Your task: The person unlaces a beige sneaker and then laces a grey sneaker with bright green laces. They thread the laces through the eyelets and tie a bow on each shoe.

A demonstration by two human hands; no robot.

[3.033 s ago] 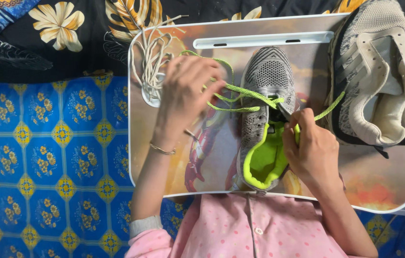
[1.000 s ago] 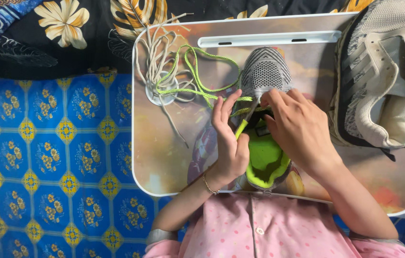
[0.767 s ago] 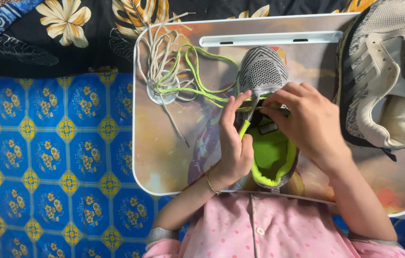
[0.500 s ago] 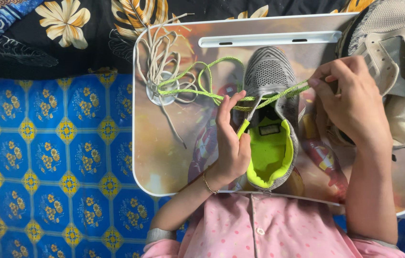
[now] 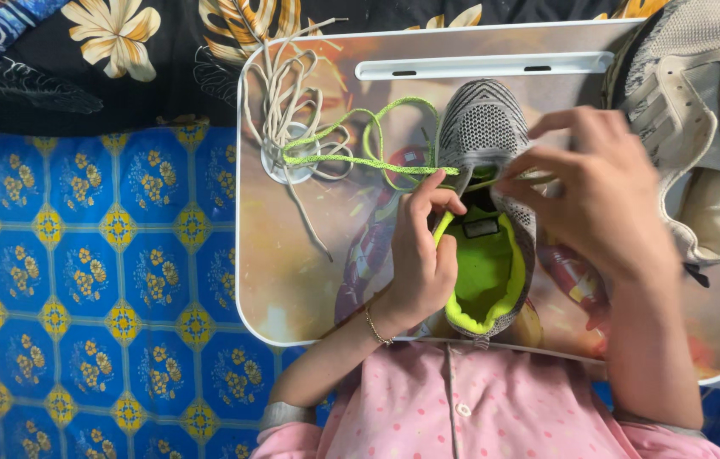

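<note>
A grey knit sneaker (image 5: 481, 127) with a neon green lining (image 5: 479, 272) lies on a printed lap tray (image 5: 292, 280), toe pointing away from me. My left hand (image 5: 422, 255) grips the shoe's left collar edge, thumb up by the eyelets. My right hand (image 5: 598, 195), blurred, pinches the neon green lace (image 5: 360, 160) at the shoe's right eyelets. The lace runs across the shoe and loops loosely to the left on the tray.
A bundle of cream laces (image 5: 279, 93) lies over a round recess at the tray's far left corner. Two worn grey and white sneakers (image 5: 691, 127) rest on the tray's right side. A slot (image 5: 483, 66) runs along the tray's far edge. Blue patterned cloth (image 5: 79, 280) lies to the left.
My right hand pulled the green lace out to the right, then came back to the shoe's right eyelets. My left hand stayed on the collar. The lace loop on the tray has shrunk.
</note>
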